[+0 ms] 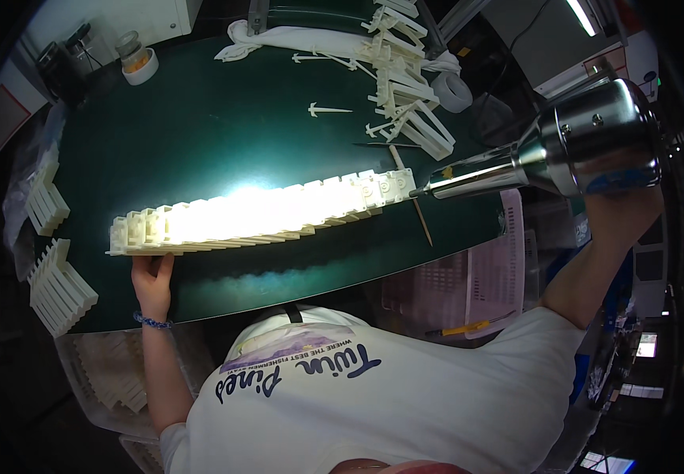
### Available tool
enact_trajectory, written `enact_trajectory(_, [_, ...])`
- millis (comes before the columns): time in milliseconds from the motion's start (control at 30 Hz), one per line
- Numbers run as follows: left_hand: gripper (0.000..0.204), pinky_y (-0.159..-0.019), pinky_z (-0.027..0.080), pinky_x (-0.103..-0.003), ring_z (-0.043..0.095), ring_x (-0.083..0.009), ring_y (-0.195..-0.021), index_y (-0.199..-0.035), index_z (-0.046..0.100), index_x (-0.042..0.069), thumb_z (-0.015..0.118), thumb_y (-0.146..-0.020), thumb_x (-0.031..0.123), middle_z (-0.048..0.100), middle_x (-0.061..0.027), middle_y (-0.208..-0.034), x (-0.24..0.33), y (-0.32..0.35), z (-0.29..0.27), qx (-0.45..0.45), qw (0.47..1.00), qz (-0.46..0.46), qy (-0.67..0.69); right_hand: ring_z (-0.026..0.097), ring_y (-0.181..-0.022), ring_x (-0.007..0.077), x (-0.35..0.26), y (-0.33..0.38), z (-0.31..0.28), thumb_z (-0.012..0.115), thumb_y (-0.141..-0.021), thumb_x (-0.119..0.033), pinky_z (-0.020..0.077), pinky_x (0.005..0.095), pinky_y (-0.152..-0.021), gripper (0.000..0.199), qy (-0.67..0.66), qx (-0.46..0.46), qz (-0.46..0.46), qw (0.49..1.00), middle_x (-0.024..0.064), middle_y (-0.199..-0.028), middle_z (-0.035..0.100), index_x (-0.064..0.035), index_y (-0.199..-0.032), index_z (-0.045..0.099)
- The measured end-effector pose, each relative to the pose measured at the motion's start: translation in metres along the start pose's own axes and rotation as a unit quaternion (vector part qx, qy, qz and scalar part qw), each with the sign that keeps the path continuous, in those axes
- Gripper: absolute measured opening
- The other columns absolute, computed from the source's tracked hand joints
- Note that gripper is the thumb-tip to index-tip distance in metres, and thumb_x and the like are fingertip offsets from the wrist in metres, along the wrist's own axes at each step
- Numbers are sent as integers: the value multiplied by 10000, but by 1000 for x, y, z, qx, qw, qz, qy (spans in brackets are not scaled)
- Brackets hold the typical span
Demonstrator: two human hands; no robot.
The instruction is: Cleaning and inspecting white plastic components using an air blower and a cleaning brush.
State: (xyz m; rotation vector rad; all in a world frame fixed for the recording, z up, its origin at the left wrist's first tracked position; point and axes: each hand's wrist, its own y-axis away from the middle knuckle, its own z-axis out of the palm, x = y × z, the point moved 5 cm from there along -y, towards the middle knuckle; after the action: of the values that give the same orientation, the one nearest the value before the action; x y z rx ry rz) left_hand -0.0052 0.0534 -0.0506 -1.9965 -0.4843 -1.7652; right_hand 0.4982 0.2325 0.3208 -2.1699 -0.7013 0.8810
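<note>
A long row of white plastic parts [342, 197] lies across the green table, its middle washed out by glare. At its left end my left hand [151, 276] grips the near side, thumb apart from the fingers; the fingertips are hidden by the parts. A shiny metal tool with a tapered nozzle [543, 150] comes in from the right, its thin dark tip at the row's right end. My right forearm [618, 237] reaches up to the tool's wide body, which hides most of my right hand closed round it. A thin brown stick [422, 223] lies by the row's right end.
More white parts are heaped at the back right [405, 79] and stacked at the left edge [62, 288]. A white cloth [295, 39] and a jar [130, 51] sit at the back. A pink basket [508, 268] stands beyond the table's near right edge.
</note>
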Motion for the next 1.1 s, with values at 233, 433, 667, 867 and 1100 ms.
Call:
enact_trajectory(233, [509,-937,404,-311,510,-200,-1109,-1292,399,2,626,-837,41,514,-131,-1230,-4,1,-3,1,1000,-9,7,633,-767,150,-37,-2,26,746,-597,-13,507,275,-707,307,308,-4,-205,929,59,-820,655,-27,-871,610])
enact_trajectory(433, [508,-935,406,-309,514,-198,-1101,-1285,406,0,633,-833,44,517,-129,-1223,-6,2,-4,3,1000,-10,10,657,-749,217,-45,-2,37,694,-686,-53,534,336,-684,281,288,-23,-234,928,116,-830,656,-13,-947,598])
enact_trajectory(667, [512,-934,400,-309,510,-195,-1104,-1293,397,2,627,-838,47,519,-124,-1220,-3,2,-2,3,1000,-16,6,654,-723,231,-40,-5,42,624,-759,-108,545,373,-637,226,224,-53,-260,938,132,-813,646,-19,-962,578])
enact_trajectory(867, [518,-957,397,-325,503,-213,-1126,-1288,397,-11,629,-826,25,509,-140,-1231,-4,2,-2,8,1000,-22,11,653,-714,190,-46,-8,47,720,-666,-145,526,313,-640,225,185,-53,-249,949,60,-796,656,-70,-855,624])
enact_trajectory(1100, [524,-958,403,-331,498,-220,-1136,-1298,388,-6,622,-830,15,498,-144,-1248,-7,2,-3,-6,1000,-27,5,651,-703,163,-57,-11,56,783,-606,-161,514,274,-645,231,151,-59,-249,955,15,-777,662,-96,-785,652])
